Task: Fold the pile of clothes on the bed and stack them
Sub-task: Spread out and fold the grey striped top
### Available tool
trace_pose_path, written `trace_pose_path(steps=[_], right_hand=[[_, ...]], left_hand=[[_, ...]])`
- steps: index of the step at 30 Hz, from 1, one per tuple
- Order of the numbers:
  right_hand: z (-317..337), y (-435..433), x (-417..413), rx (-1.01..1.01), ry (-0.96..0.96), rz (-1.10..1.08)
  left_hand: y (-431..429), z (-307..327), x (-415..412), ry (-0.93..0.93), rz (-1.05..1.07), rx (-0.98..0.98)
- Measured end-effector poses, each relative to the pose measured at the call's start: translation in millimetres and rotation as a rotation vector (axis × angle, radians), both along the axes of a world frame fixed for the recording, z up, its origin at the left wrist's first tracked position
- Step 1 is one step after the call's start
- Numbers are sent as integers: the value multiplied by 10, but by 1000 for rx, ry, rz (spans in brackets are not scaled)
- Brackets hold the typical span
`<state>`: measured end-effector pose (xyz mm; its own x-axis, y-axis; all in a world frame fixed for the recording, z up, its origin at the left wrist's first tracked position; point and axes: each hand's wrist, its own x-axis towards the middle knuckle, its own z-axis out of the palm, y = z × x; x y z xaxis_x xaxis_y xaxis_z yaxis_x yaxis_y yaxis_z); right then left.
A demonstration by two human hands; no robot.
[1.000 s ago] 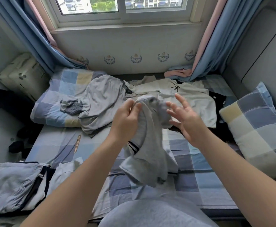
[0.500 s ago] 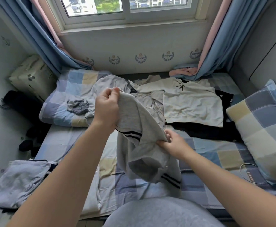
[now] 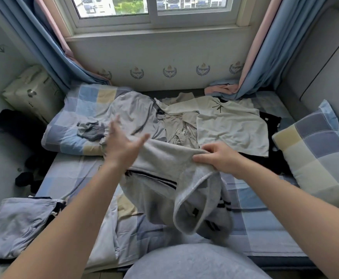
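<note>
Released since the earlier frame, left hand (image 3: 122, 147) shows a grip spread wide, fingers straight, clasping nothing; grey striped garment (image 3: 160, 178) hangs above the bed (image 3: 255, 208), its upper edge pinched in the grip of right hand (image 3: 220, 158). Risk: single-point support may let it bunch or slip.

L hand (image 3: 122, 147) splayed, R hand (image 3: 220, 159) prob. pinching.

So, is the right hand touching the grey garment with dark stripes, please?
Touching: the head view shows the right hand pinching the top edge of the grey garment with dark stripes.
</note>
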<state>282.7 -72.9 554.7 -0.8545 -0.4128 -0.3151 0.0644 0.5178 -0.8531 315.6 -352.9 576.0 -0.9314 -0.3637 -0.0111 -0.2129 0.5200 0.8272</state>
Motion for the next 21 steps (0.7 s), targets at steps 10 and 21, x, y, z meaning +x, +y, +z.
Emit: trace_pose_path(steps=[10,21], right_hand=[[653,2,-147,-601,-120,-92],[218,196,63,-275,23,-268]], left_hand=[[661,-157,80,138,-304,375],[197,28,-193,128,-101,699]])
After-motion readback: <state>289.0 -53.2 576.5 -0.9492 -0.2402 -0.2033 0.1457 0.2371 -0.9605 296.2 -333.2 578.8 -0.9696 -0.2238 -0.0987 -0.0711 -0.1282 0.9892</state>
